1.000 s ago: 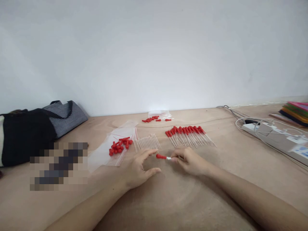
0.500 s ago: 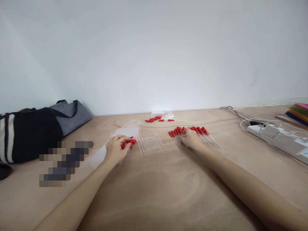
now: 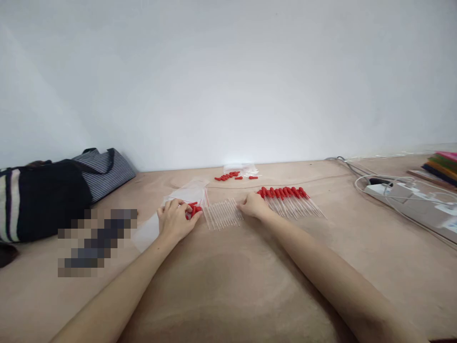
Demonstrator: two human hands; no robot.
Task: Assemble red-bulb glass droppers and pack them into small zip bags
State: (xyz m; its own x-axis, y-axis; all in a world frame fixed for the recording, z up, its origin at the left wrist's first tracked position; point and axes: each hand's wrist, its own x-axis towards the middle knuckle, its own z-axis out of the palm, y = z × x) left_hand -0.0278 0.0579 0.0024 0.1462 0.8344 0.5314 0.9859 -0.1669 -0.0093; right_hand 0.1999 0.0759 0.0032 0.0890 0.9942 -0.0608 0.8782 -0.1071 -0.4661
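Note:
My left hand [image 3: 174, 220] is at a small pile of red rubber bulbs [image 3: 193, 209], its thumb and fingers curled round one of them. To its right lies a row of thin clear dropper tubes [image 3: 222, 214], side by side. At the right end of that row my right hand [image 3: 254, 206] pinches a tube, mostly hidden by the fingers. Just right of this hand, several droppers with red bulbs fitted [image 3: 285, 194] lie in a slanted row, bulbs at the far end. The hand covers part of the leftmost ones.
Clear plastic bags [image 3: 187, 190] lie behind and under my left hand. More loose red bulbs [image 3: 227, 176] and a small bag [image 3: 243, 168] with tubes are near the wall. Dark and striped bags [image 3: 103, 176] stand left. A power strip [image 3: 410, 202] with cables is right.
My right hand has moved left from the droppers with red bulbs to the row of bare tubes. My left hand stays by the red bulbs, its fingers slightly shifted.

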